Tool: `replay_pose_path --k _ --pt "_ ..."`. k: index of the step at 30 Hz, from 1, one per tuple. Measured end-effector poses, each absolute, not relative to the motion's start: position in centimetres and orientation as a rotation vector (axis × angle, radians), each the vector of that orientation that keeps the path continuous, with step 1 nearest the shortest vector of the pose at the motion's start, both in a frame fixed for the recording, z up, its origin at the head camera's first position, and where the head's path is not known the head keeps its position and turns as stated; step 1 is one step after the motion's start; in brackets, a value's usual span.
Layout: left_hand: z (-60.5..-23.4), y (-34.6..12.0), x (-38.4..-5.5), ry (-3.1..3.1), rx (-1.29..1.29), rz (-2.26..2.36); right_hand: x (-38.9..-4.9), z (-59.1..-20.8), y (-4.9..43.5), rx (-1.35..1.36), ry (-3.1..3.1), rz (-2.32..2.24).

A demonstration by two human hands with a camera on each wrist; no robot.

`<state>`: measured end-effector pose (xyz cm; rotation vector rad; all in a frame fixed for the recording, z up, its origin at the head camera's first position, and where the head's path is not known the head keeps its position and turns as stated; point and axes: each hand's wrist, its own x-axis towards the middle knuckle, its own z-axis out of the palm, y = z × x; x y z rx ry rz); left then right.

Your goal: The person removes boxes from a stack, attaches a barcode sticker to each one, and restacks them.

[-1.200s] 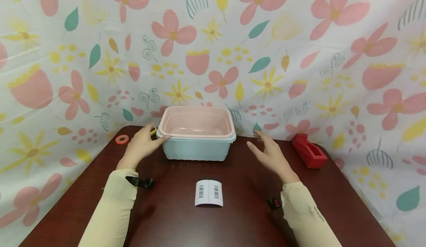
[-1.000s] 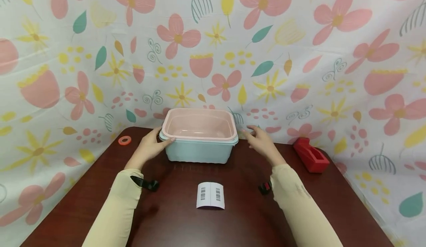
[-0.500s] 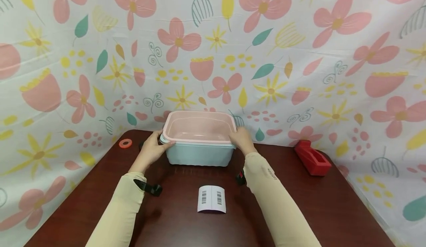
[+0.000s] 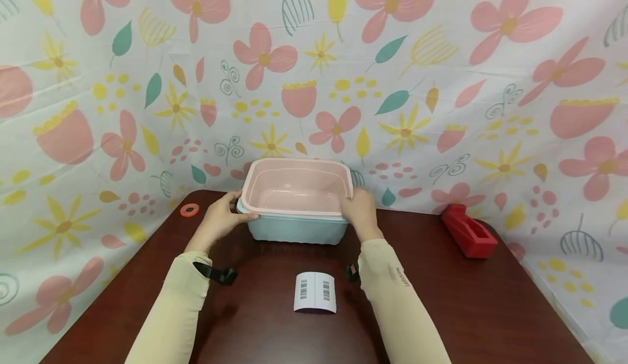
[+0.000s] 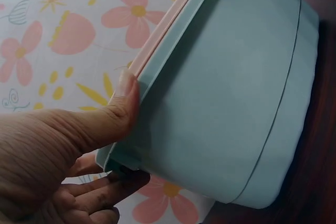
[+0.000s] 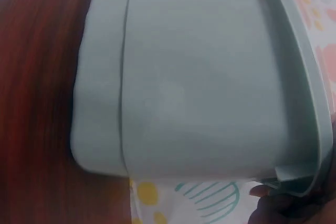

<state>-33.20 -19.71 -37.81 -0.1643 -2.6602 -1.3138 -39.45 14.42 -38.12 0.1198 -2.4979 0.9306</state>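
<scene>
A pink plastic basin (image 4: 296,186) sits nested in a light blue plastic basin (image 4: 297,229) near the back of the table. My left hand (image 4: 219,221) grips their left rim. In the left wrist view its thumb lies on the stacked rims, and its fingers (image 5: 107,195) curl beneath the blue one. My right hand (image 4: 361,211) holds the right rim; in the head view its fingertips are partly hidden. At the lower right of the right wrist view, dark fingers (image 6: 283,208) show under the blue rim's corner.
In front of the basins lies a curved white paper label (image 4: 315,292) with two barcodes. A red tape dispenser (image 4: 468,232) stands at the table's right. An orange tape roll (image 4: 189,210) lies at the far left. Patterned cloth (image 4: 314,80) hangs close behind the table.
My right hand has come in from the right and taken hold of the right rim. My left hand stays at the left rim. The basins' opening now tips slightly more toward me.
</scene>
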Motion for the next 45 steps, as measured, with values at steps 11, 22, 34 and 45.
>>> replay_pose_path --k 11,22,34,45 --pt "-37.7 -20.4 -32.9 -2.682 -0.228 -1.247 -38.0 -39.2 14.1 0.093 -2.350 1.095" --pt "-37.7 -20.2 -33.1 -2.660 -0.221 -1.284 -37.7 -38.7 14.5 0.022 -2.353 1.060" --pt "-38.3 -20.2 -33.0 -2.669 -0.223 -1.270 -36.6 -37.0 13.9 0.173 -2.113 1.185" --pt "-38.5 -19.9 -33.1 -2.649 -0.161 -1.312 -33.9 -33.2 14.9 0.212 -1.767 1.415"
